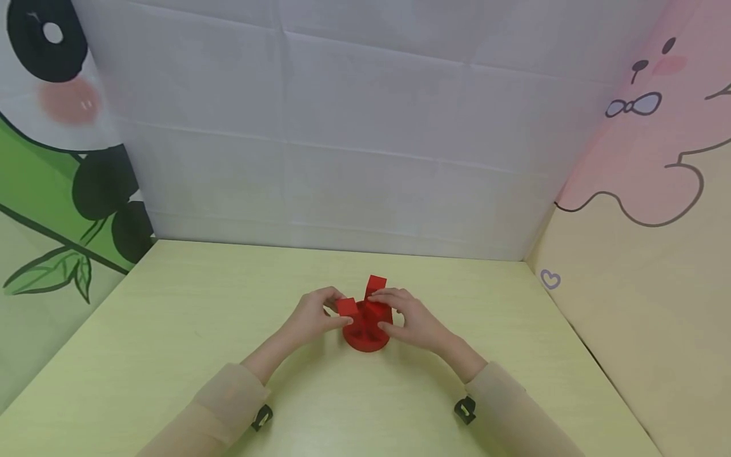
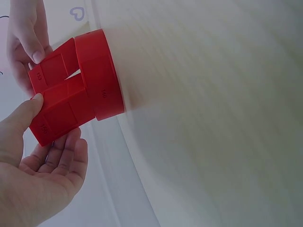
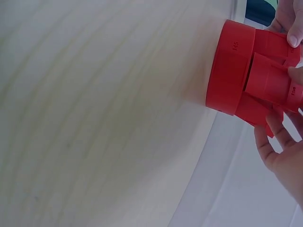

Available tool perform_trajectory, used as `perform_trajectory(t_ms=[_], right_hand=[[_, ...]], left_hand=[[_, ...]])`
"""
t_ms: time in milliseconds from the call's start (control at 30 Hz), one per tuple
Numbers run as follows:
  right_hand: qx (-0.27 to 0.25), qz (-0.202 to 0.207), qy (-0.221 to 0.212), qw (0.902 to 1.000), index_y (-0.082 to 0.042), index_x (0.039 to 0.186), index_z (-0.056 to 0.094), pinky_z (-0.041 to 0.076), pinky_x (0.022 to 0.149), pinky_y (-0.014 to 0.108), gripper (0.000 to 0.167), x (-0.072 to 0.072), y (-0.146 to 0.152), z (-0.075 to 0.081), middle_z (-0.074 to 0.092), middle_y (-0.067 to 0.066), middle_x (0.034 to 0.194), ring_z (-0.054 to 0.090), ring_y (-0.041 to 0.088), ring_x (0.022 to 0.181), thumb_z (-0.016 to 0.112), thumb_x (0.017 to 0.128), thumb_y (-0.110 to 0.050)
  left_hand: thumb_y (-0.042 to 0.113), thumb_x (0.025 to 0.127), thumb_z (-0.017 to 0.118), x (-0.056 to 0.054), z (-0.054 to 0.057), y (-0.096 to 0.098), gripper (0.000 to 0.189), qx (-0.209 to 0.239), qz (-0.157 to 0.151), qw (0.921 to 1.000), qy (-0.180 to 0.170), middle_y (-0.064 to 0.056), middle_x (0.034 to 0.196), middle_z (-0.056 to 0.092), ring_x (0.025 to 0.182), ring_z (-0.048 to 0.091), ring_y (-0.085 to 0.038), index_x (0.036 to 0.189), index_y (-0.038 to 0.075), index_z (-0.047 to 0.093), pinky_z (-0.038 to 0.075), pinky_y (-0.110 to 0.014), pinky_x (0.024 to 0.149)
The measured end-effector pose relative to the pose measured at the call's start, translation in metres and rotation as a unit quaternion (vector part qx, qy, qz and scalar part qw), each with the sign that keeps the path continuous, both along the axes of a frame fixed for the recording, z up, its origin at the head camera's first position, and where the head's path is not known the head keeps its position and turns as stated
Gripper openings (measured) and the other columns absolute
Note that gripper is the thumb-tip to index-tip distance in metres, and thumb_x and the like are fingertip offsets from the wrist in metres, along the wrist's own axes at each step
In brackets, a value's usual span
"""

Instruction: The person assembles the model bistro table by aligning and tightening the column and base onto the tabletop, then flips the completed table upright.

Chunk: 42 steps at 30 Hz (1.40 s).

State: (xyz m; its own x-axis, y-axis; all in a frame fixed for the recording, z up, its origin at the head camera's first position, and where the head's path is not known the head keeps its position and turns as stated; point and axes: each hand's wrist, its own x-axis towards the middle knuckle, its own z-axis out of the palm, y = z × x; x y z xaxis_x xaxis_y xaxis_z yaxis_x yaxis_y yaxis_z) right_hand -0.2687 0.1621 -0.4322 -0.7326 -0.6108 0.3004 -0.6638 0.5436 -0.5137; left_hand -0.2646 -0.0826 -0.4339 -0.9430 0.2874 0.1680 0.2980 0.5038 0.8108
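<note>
A round red base (image 1: 367, 344) stands on the table, and several red blocks rise out of it. My left hand (image 1: 314, 315) holds the left block (image 1: 346, 307). In the left wrist view its thumb presses the top edge of this block (image 2: 61, 111), with fingers curled beneath. My right hand (image 1: 414, 320) grips the right block, its thumb on the edge of the numbered block (image 3: 269, 82) in the right wrist view and its fingers around the far side. The back block (image 1: 375, 285) stands upright beyond the right fingertips. Fingers partly hide the base's middle.
The pale wooden table (image 1: 228, 285) ends at a white cloth backdrop (image 1: 354, 158). Cartoon-printed panels flank it at left (image 1: 34, 355) and right (image 1: 645, 304). Black clips (image 1: 465, 410) hang at both sleeves.
</note>
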Motion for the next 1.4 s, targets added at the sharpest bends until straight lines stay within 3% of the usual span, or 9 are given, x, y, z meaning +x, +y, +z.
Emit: perform_trajectory(t_ms=[300, 500, 833, 1000, 1167, 1400], right_hand=[[-0.001, -0.086, 0.015, 0.9962, -0.013, 0.118, 0.056, 0.052, 0.08, 0.042, 0.043, -0.004, -0.008, -0.004, 0.056, -0.002, 0.11, 0.053, 0.015, 0.097, 0.076, 0.08, -0.02], [0.012, -0.149, -0.001, 0.9888, -0.01, 0.117, 0.053, 0.05, 0.075, 0.029, 0.047, -0.005, -0.012, -0.007, 0.056, -0.002, 0.103, 0.053, 0.015, 0.088, 0.077, 0.079, -0.026], [0.029, -0.177, -0.018, 0.9835, -0.013, 0.123, 0.051, 0.051, 0.074, 0.026, 0.055, -0.004, -0.013, -0.008, 0.057, -0.002, 0.108, 0.056, 0.012, 0.09, 0.077, 0.078, -0.032], [0.026, -0.15, -0.005, 0.9883, -0.017, 0.128, 0.049, 0.052, 0.079, 0.033, 0.058, 0.0, -0.008, -0.004, 0.054, -0.002, 0.118, 0.055, 0.015, 0.1, 0.075, 0.079, -0.034], [0.003, -0.071, 0.028, 0.9971, -0.018, 0.129, 0.05, 0.05, 0.086, 0.043, 0.049, -0.002, 0.002, -0.001, 0.05, -0.005, 0.129, 0.051, 0.02, 0.113, 0.069, 0.085, -0.025], [0.008, -0.007, 0.041, 0.9991, -0.018, 0.134, 0.051, 0.047, 0.095, 0.041, 0.049, -0.003, 0.012, 0.002, 0.05, -0.005, 0.136, 0.046, 0.014, 0.123, 0.064, 0.087, -0.015]], left_hand=[[0.016, 0.076, 0.079, -0.004, -0.005, -0.001, 0.031, 0.004, 0.0, 1.0, -0.003, 0.003, 0.086, 0.065, 0.078, 0.06, -0.013, 0.102, 0.011, 0.064, 0.048, -0.027, 0.063], [0.015, 0.075, 0.079, -0.006, -0.008, -0.002, 0.031, 0.013, -0.007, 0.9999, 0.002, 0.003, 0.086, 0.065, 0.079, 0.06, -0.013, 0.101, 0.01, 0.064, 0.049, -0.027, 0.064], [0.016, 0.076, 0.079, -0.006, -0.008, -0.003, 0.031, 0.012, -0.009, 0.9999, 0.001, 0.003, 0.087, 0.065, 0.08, 0.06, -0.014, 0.102, 0.011, 0.064, 0.049, -0.028, 0.063], [0.016, 0.076, 0.079, -0.006, -0.008, -0.003, 0.031, 0.012, -0.009, 0.9999, -0.001, 0.003, 0.087, 0.065, 0.079, 0.06, -0.013, 0.102, 0.012, 0.064, 0.049, -0.028, 0.063], [0.016, 0.075, 0.079, -0.006, -0.008, -0.003, 0.031, 0.015, -0.01, 0.9998, 0.001, 0.002, 0.087, 0.065, 0.078, 0.06, -0.013, 0.102, 0.011, 0.064, 0.049, -0.028, 0.062], [0.017, 0.075, 0.079, -0.005, -0.007, -0.003, 0.032, 0.013, -0.009, 0.9999, 0.003, 0.002, 0.087, 0.065, 0.079, 0.06, -0.013, 0.102, 0.011, 0.064, 0.049, -0.027, 0.062]])
